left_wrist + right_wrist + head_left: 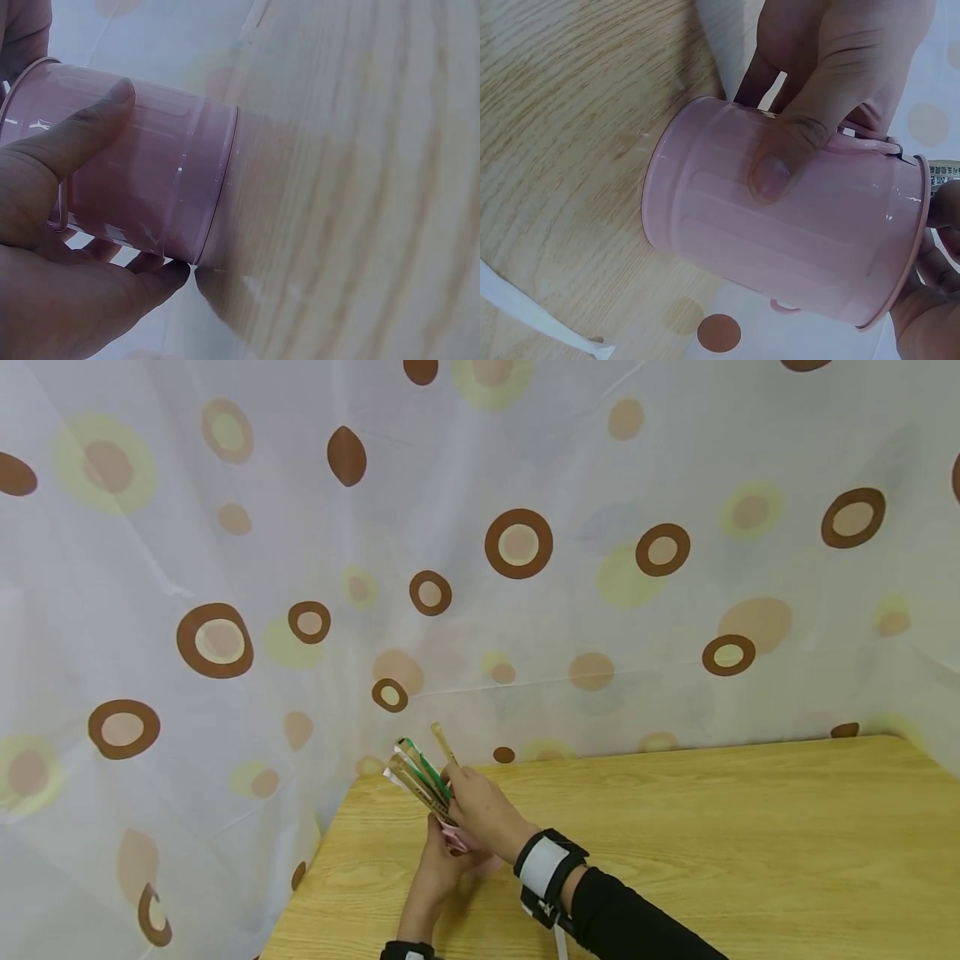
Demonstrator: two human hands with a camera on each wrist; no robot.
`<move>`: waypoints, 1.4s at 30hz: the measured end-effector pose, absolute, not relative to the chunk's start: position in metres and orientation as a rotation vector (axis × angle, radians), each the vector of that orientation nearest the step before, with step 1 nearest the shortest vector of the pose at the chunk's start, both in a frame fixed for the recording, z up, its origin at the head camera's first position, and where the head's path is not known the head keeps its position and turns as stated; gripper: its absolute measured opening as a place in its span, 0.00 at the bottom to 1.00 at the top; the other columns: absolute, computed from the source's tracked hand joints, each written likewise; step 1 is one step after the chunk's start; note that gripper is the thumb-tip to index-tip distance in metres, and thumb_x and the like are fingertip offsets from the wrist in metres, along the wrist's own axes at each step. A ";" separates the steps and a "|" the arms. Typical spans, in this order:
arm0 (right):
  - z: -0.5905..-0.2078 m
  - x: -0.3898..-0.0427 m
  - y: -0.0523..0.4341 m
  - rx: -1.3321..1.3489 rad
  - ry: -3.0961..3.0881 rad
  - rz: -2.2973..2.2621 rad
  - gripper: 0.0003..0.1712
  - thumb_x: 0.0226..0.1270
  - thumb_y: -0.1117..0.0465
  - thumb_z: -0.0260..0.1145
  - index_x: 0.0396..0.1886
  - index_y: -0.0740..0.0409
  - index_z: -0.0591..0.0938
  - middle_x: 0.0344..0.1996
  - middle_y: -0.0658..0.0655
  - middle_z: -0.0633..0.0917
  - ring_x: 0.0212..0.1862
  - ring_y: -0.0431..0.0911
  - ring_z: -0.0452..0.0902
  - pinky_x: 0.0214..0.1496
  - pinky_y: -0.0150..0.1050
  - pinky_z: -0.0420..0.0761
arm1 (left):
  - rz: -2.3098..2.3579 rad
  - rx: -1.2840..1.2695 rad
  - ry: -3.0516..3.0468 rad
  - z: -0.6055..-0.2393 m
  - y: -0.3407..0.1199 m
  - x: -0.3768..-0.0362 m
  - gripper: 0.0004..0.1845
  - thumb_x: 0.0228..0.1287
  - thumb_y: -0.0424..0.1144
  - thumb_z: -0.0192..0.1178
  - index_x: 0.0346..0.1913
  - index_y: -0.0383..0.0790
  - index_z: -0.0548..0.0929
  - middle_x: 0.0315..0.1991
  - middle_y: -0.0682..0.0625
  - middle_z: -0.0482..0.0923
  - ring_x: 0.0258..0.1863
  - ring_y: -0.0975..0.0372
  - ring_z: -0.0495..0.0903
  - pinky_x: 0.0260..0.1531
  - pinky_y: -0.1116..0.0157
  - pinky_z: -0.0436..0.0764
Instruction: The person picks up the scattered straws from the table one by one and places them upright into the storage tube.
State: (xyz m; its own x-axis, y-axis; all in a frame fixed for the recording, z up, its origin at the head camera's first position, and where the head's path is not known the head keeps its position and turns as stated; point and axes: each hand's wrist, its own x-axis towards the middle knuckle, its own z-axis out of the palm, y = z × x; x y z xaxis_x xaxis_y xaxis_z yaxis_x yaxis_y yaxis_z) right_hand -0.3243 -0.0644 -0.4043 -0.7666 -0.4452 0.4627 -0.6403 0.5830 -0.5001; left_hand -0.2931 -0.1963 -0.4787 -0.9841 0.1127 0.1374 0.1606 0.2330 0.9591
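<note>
Head view is showing the left hand gripping a pink cup low in the frame's centre, while the right hand is pinching the chopstick packets standing in it. Loading the cup seems underway; next likely calls for releasing them squarely inside the rim.

I hold a small pink metal bucket tilted near the wooden table's far left corner; ribbed sides, rolled rim. Wrapped chopsticks stick out of its mouth, fanned up and leftward.
</note>
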 end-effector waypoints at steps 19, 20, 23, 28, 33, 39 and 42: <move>-0.413 -0.315 -0.032 0.759 -2.202 1.201 0.16 0.64 0.75 0.67 0.50 0.63 0.78 0.44 0.59 0.82 0.48 0.51 0.82 0.47 0.45 0.85 | -1.876 -0.258 -2.417 -0.475 -0.196 -0.297 0.48 0.56 0.26 0.73 0.72 0.35 0.51 0.64 0.34 0.69 0.60 0.49 0.73 0.51 0.59 0.77; -0.412 -0.313 -0.030 0.745 -2.189 1.208 0.16 0.63 0.76 0.67 0.49 0.63 0.78 0.43 0.58 0.82 0.47 0.51 0.82 0.46 0.45 0.85 | -1.873 -0.258 -2.417 -0.474 -0.196 -0.297 0.48 0.56 0.26 0.73 0.72 0.35 0.51 0.64 0.34 0.69 0.59 0.49 0.73 0.50 0.60 0.77; -0.412 -0.306 -0.024 0.709 -2.206 1.233 0.16 0.62 0.76 0.67 0.49 0.63 0.77 0.43 0.58 0.81 0.46 0.51 0.81 0.45 0.44 0.84 | -1.862 -0.262 -2.413 -0.473 -0.196 -0.298 0.49 0.55 0.27 0.74 0.72 0.35 0.52 0.65 0.34 0.69 0.61 0.48 0.73 0.53 0.61 0.76; -0.415 -0.291 -0.011 0.587 -2.339 1.233 0.15 0.64 0.72 0.68 0.49 0.63 0.77 0.43 0.59 0.81 0.45 0.53 0.79 0.43 0.44 0.83 | -1.843 -0.249 -2.416 -0.472 -0.194 -0.297 0.49 0.55 0.27 0.75 0.72 0.34 0.52 0.63 0.33 0.69 0.57 0.50 0.73 0.49 0.63 0.76; -0.422 -0.276 0.008 0.454 -2.520 1.122 0.15 0.63 0.70 0.69 0.48 0.65 0.78 0.40 0.60 0.80 0.39 0.50 0.78 0.38 0.43 0.79 | -1.814 -0.255 -2.428 -0.475 -0.193 -0.295 0.50 0.54 0.27 0.75 0.73 0.33 0.51 0.66 0.32 0.66 0.60 0.47 0.71 0.52 0.61 0.75; -0.430 -0.266 0.032 0.296 -2.738 1.116 0.18 0.65 0.64 0.72 0.48 0.71 0.77 0.38 0.63 0.78 0.32 0.48 0.74 0.33 0.43 0.78 | -1.841 -0.243 -2.424 -0.477 -0.192 -0.294 0.49 0.53 0.25 0.75 0.72 0.33 0.52 0.55 0.38 0.71 0.46 0.57 0.73 0.41 0.68 0.75; -0.435 -0.261 0.039 0.288 -2.833 1.132 0.21 0.64 0.62 0.73 0.45 0.74 0.77 0.35 0.64 0.78 0.32 0.49 0.74 0.33 0.44 0.80 | -1.868 -0.209 -2.415 -0.479 -0.192 -0.294 0.49 0.53 0.24 0.75 0.72 0.34 0.52 0.46 0.45 0.69 0.40 0.60 0.70 0.36 0.69 0.74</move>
